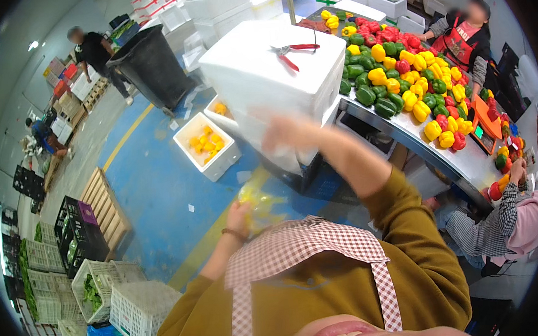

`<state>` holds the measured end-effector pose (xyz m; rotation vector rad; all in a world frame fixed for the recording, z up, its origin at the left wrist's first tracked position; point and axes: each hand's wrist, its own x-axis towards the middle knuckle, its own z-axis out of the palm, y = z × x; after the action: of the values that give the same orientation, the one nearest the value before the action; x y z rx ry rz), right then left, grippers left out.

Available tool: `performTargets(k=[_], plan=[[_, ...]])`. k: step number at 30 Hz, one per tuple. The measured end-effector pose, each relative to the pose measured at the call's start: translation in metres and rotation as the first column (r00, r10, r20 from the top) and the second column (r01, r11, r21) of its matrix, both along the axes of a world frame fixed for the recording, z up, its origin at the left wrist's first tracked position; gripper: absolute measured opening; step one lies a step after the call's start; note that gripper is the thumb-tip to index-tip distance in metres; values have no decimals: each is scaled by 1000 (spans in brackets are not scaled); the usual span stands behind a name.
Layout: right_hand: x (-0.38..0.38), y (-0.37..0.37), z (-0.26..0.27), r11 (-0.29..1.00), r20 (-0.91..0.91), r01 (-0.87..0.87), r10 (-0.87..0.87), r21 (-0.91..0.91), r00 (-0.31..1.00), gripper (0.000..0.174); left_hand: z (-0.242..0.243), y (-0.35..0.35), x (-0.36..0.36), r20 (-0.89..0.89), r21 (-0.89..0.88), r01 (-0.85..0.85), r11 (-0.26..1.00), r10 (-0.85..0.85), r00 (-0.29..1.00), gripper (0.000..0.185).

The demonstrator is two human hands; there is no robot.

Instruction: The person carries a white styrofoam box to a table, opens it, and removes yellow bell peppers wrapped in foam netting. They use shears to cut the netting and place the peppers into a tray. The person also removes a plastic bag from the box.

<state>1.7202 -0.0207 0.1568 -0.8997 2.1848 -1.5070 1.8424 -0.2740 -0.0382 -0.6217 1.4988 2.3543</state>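
My left hand (239, 220) grips a clear plastic bag (264, 205) with yellow showing through it, low in front of the checked apron (302, 240). The bag is blurred, so its contents are hard to make out. My right hand (287, 131) is raised before the near side of a tall white foam box (273, 93). Motion blur hides its fingers, and I cannot tell whether it touches the box. Red-handled pruning shears (291, 51) lie with handles spread on the box's top.
Right of the box, a metal table (402, 128) bears heaped red, yellow and green bell peppers (403, 74) and an orange scale (483, 120). A foam box (210, 158) of yellow peppers stands on the floor near a black bin (150, 68). Workers (463, 37) are at the table.
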Motion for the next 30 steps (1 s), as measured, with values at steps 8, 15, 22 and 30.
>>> performTargets(k=[8, 15, 22, 30], plan=[[-160, 30, 203, 804, -300, 568, -593, -175, 747, 64, 2, 12, 20, -108, -8, 160, 987, -160, 981, 26], [8, -73, -67, 977, -105, -213, 214, 22, 971, 69, 68, -1, 13, -422, 103, 354, 930, -281, 862, 25], [105, -42, -156, 926, 644, -72, 312, -371, 699, 53, 87, 1, -23, -549, 169, 61, 984, 43, 835, 24], [110, -29, -140, 866, -411, 244, -49, 437, 910, 40, 32, 9, -36, -361, -933, -204, 298, -737, 571, 39]])
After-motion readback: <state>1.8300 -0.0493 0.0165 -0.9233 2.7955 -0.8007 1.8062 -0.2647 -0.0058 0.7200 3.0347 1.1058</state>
